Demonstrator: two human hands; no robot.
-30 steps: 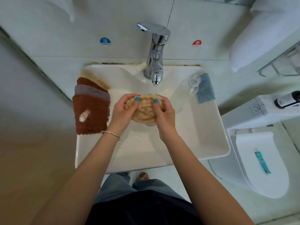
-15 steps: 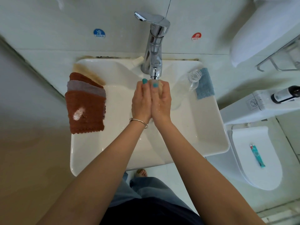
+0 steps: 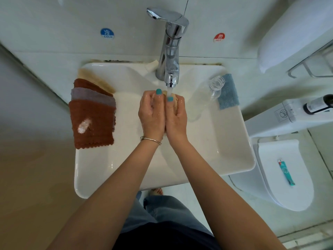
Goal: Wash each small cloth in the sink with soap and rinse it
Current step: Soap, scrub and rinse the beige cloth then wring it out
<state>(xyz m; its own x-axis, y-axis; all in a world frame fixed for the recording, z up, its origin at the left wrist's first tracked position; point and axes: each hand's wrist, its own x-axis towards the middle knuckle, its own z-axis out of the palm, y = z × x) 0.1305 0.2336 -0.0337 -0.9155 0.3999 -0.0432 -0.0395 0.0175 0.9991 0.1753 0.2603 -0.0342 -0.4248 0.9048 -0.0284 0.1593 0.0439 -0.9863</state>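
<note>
Over the white sink [image 3: 111,165], my left hand [image 3: 152,114] and my right hand [image 3: 175,117] are pressed together, squeezing a balled-up beige cloth [image 3: 174,100]; only a sliver of it shows between the fingers. Water runs from the chrome tap [image 3: 171,51] straight onto the cloth and my fingertips. On the sink's left rim lies a stack of small cloths: a rust-brown cloth [image 3: 91,123] with a patch of white powder on top, a grey cloth [image 3: 91,96] and a beige cloth [image 3: 95,78] under it. A blue cloth [image 3: 228,92] lies on the right rim.
A clear plastic bottle [image 3: 205,98] lies tipped on the sink's right slope beside the blue cloth. A toilet [image 3: 284,174] with a teal tube [image 3: 286,172] on its lid stands to the right. A dark bottle [image 3: 319,104] rests on the cistern. The tiled wall is behind.
My hands rose from the basin's middle to under the spout and closed together around the beige cloth, which was bunched openly between them before. Water now falls on them.
</note>
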